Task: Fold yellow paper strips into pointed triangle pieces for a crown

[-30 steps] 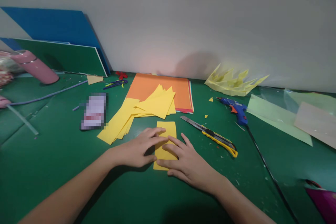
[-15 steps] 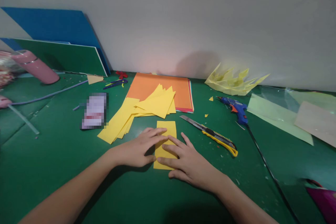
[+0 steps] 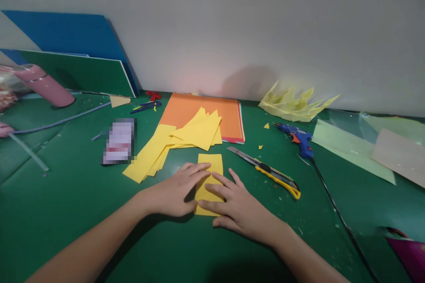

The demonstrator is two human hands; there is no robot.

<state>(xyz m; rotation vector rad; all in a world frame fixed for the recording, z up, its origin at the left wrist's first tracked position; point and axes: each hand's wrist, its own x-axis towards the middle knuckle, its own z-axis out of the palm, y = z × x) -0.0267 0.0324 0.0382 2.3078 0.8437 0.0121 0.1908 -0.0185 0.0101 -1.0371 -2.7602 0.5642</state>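
A yellow paper rectangle (image 3: 212, 160) lies flat on the green table, its long side running away from me. My left hand (image 3: 177, 189) rests at its left edge, fingers stretched over the paper. From the right, my right hand (image 3: 237, 203) lies across it with its fingers spread. Both hands are open and grip nothing. Just beyond the paper is a fanned pile of yellow paper pieces (image 3: 199, 130), several cut to points. To the right of my right hand lies a yellow utility knife (image 3: 275, 174) with its blade out.
Orange sheets (image 3: 186, 108) lie stacked at the wall. A blue glue gun (image 3: 300, 139) with a black cord and a pale yellow spiky paper piece (image 3: 295, 106) are at right. Left are a phone (image 3: 119, 141), a pink bottle (image 3: 46, 86) and leaning green board (image 3: 83, 73).
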